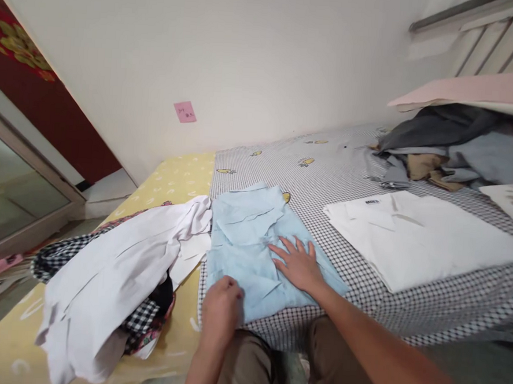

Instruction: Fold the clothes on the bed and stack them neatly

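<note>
A hand could pass along the strip of checked sheet [326, 234] between the blue garment [250, 223] and the folded white shirt [427, 243], or behind both towards the wall [290, 61]. On the person's left, a heap of clothes [117, 264] crowds the blue garment's far left side, leaving a wedge of yellow sheet [188, 306] nearer the front. A dark and grey pile [455, 137] blocks the far right. The left hand [222, 306] and right hand [298, 264] obstruct the blue garment's near part.
</note>
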Action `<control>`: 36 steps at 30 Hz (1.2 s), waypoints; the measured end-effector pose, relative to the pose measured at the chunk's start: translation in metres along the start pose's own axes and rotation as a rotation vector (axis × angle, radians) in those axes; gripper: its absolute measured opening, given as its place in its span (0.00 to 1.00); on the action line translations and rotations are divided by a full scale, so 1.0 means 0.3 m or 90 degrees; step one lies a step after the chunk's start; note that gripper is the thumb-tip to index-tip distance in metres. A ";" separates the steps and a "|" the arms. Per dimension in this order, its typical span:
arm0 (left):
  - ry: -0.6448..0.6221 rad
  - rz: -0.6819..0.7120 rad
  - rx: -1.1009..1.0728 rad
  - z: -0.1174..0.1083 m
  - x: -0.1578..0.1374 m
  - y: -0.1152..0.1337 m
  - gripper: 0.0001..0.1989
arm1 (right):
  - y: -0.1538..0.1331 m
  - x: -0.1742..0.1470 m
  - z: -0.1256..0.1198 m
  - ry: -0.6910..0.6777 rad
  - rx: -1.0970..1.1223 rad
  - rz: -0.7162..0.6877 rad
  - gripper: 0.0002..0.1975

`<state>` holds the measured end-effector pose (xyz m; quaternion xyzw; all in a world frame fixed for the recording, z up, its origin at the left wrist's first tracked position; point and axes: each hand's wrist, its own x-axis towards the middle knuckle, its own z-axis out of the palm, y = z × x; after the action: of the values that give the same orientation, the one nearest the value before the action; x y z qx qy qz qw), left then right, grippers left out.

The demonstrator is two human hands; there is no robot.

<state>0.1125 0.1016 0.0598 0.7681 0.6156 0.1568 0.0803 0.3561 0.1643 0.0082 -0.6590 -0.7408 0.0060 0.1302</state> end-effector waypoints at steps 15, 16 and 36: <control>0.096 0.145 -0.034 0.168 0.026 0.081 0.24 | -0.003 -0.004 -0.023 0.010 0.023 -0.007 0.25; 0.083 0.165 0.013 0.174 0.023 0.094 0.24 | -0.003 -0.004 -0.023 0.012 0.023 -0.008 0.25; 0.084 0.092 0.093 0.207 0.102 0.194 0.25 | 0.001 -0.008 -0.060 -0.046 -0.010 0.019 0.28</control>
<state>0.1930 0.1223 0.0245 0.8025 0.5721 0.1673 -0.0281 0.3603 0.1591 0.0250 -0.6701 -0.7353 0.0258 0.0980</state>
